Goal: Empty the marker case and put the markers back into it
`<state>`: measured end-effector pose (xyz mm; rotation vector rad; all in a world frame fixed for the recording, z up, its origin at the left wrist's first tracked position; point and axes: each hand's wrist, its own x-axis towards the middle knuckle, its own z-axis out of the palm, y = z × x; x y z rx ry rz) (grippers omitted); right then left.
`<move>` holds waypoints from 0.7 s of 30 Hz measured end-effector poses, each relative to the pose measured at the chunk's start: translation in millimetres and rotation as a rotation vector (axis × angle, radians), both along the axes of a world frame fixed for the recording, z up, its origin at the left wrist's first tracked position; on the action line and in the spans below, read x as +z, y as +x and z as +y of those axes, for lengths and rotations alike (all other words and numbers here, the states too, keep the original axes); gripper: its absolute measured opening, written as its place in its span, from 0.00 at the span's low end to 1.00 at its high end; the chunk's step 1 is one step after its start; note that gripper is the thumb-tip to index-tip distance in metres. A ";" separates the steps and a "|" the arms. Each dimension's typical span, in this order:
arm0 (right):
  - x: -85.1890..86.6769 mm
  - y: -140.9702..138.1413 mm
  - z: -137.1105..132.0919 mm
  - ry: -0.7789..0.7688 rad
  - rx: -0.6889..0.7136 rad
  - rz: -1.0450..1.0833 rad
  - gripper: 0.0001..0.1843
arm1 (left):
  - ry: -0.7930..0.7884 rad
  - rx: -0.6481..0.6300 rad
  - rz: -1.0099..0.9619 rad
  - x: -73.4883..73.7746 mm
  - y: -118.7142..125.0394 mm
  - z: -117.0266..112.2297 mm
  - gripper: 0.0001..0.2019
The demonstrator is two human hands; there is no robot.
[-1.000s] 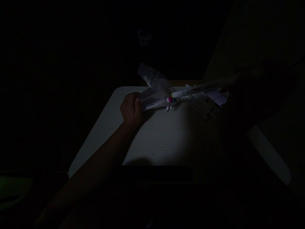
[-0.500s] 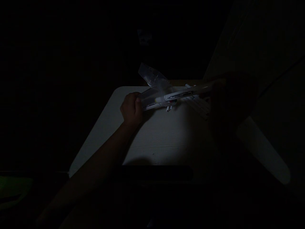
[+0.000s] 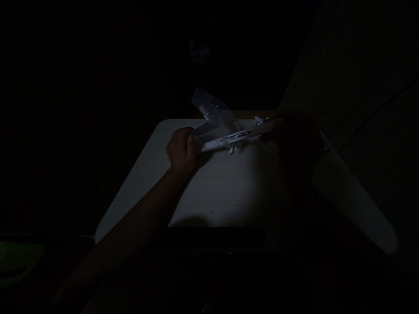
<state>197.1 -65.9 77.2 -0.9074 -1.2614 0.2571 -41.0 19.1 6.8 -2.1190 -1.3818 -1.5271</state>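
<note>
The scene is very dark. My left hand is closed on the near end of a clear plastic pouch that lies on a white table. My right hand, a dark shape in shadow, grips the far end of a white marker and holds it slanted, its tip inside the mouth of the pouch close to my left hand. Other pens lie inside the pouch under the marker, barely visible.
A few more white pens lie on the table behind my right hand. A pale sleeve covers my right forearm. A dark object lies along the table's near edge. Beyond the table all is black.
My right hand has carried the white marker leftward, from over the loose pens at the right into the mouth of the pouch. My left hand has stayed put on the pouch.
</note>
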 end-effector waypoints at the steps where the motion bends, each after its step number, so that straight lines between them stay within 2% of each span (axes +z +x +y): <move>1: -0.9 0.2 0.6 0.010 0.012 0.009 0.08 | -0.003 0.000 -0.002 -0.3 0.2 -0.1 0.29; 7: -5.0 1.4 1.0 -0.098 -0.023 -0.079 0.12 | -0.036 -0.030 -0.019 -0.4 0.0 -0.8 0.29; 9: -5.8 1.8 0.7 -0.090 -0.032 -0.094 0.13 | -0.044 -0.026 -0.016 0.3 0.4 -1.2 0.29; 16: -10.0 3.0 4.8 -0.086 0.044 -0.133 0.14 | -0.007 0.024 0.007 -0.3 2.0 -0.2 0.30; 21: -12.0 3.1 7.3 -0.101 0.075 -0.102 0.14 | -0.007 0.000 0.019 1.6 1.5 -1.6 0.30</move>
